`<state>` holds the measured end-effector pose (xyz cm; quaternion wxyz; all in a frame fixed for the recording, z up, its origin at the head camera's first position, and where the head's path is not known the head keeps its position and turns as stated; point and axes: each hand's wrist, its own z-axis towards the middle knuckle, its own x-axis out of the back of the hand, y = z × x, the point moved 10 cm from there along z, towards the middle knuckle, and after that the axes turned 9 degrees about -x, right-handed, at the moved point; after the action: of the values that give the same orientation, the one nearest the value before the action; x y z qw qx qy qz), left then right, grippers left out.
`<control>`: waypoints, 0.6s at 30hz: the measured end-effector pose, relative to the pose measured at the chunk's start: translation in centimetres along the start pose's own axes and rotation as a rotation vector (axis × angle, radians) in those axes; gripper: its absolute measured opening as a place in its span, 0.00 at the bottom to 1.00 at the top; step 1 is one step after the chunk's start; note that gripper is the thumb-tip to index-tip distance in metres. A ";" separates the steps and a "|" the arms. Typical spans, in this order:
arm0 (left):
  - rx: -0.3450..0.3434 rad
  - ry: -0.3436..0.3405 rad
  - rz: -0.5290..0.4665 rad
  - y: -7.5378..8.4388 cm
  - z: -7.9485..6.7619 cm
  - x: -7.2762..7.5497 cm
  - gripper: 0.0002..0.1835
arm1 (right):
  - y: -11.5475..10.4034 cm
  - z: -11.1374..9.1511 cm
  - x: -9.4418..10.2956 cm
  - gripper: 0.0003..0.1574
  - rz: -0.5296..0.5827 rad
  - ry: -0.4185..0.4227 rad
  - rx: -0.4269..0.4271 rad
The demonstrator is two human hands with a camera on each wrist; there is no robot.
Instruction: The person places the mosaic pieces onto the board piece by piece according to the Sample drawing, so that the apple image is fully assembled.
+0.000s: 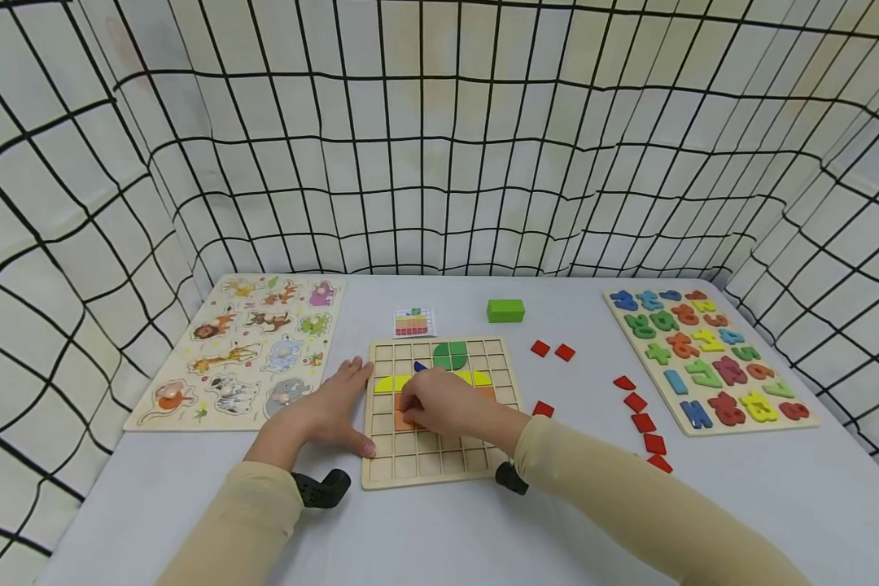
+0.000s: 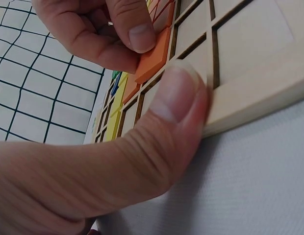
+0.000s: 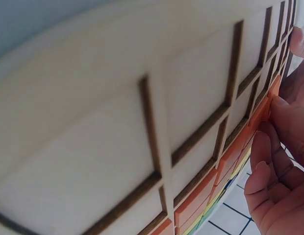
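A wooden grid board (image 1: 417,470) lies in the middle of the table, with green, blue, yellow and orange tiles in its cells. My left hand (image 1: 327,413) rests at the board's left edge, its thumb (image 2: 176,93) on the frame and its fingers stretched along the side. Over the left part of the board, my right hand (image 1: 443,403) pinches an orange square tile (image 2: 154,58) between thumb and fingertips. That tile sits tilted at the grid, beside other orange tiles (image 3: 196,193). The right hand covers part of the yellow and orange rows in the head view.
Behind the board are a small pattern card (image 1: 413,323) and a green block (image 1: 505,311). Several red tiles (image 1: 643,422) lie scattered to the right. An animal puzzle board (image 1: 252,350) stands left, a number puzzle board (image 1: 710,358) right. Black netting (image 1: 439,138) surrounds the table.
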<state>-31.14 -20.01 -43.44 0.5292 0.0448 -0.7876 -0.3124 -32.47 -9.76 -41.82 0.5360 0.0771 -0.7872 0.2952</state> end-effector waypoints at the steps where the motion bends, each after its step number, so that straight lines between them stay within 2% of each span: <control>1: 0.003 0.000 -0.001 0.0 0.0 0.0 0.69 | -0.1 0.0 0.0 0.05 -0.002 -0.001 0.003; 10: 0.009 0.003 -0.001 -0.1 0.0 0.0 0.69 | -0.3 -0.4 0.0 0.02 -0.011 -0.002 0.025; 18: 0.002 0.005 0.001 -0.2 0.1 0.0 0.69 | -0.3 -0.5 -0.3 0.08 -0.026 -0.001 0.029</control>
<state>-31.24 -20.09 -43.59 0.5312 0.0456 -0.7867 -0.3112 -31.84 -9.78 -41.80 0.5381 0.0954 -0.7820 0.2997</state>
